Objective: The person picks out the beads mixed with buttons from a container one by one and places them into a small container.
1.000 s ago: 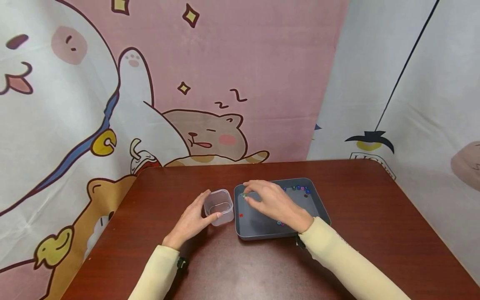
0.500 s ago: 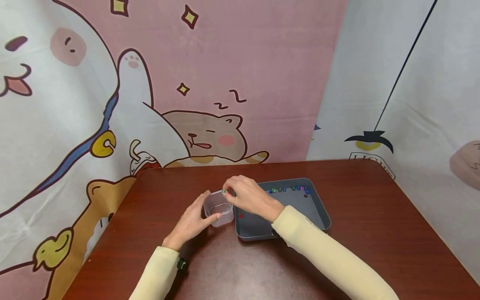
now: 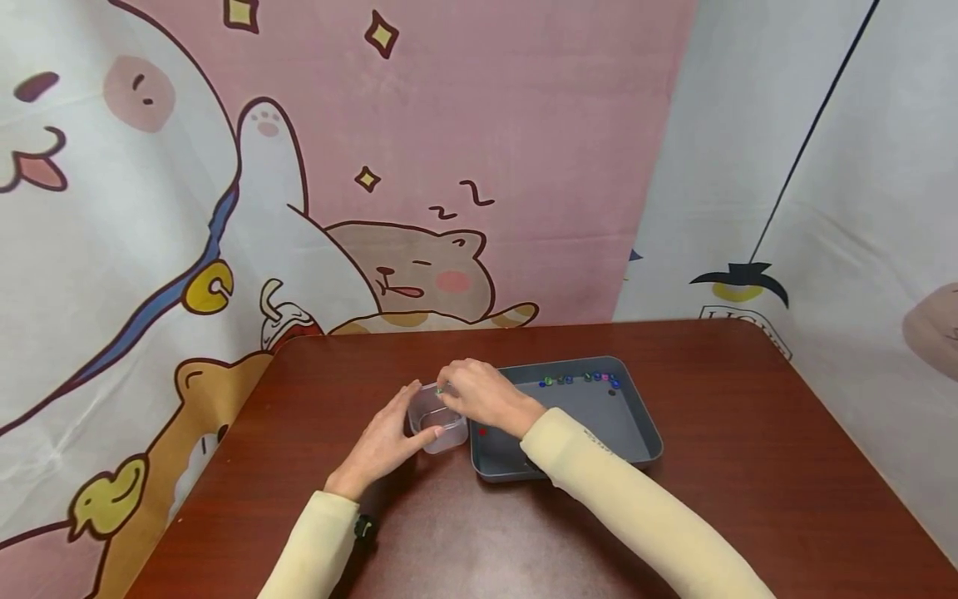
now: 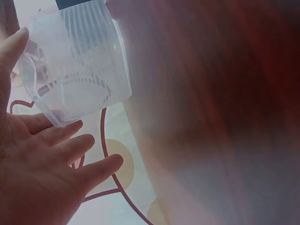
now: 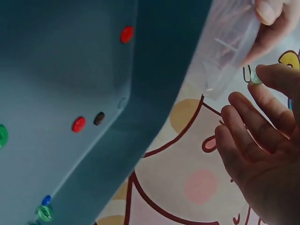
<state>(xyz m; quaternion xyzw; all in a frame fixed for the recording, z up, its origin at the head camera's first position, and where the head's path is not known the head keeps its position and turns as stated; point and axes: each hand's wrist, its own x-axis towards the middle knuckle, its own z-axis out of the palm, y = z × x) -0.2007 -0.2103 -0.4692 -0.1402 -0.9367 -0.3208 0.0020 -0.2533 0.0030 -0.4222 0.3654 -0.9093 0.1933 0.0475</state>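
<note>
My left hand point(image 3: 385, 441) holds a clear plastic container point(image 3: 447, 439) between its thumb and fingers, on the table left of the tray. In the left wrist view, its remaining fingers spread beside the container point(image 4: 89, 61). My right hand point(image 3: 482, 395) is over the container's back right rim. Its thumb and index finger pinch a small green button point(image 5: 255, 76), pale and see-through in the right wrist view. The other fingers of this hand point(image 5: 262, 140) are loosely bent. No buttons show inside the container.
A grey tray point(image 3: 591, 424) stands right of the container. Several small blue, green and pink buttons point(image 3: 597, 377) lie along its back wall. Red buttons point(image 5: 78, 124) and a dark one point(image 5: 99, 118) lie on its floor. Behind the brown table point(image 3: 711, 433) hangs a cartoon cloth point(image 3: 524, 166).
My right hand has moved left from over the tray to over the container, bringing the green button with it. My left hand and the container have stayed in place.
</note>
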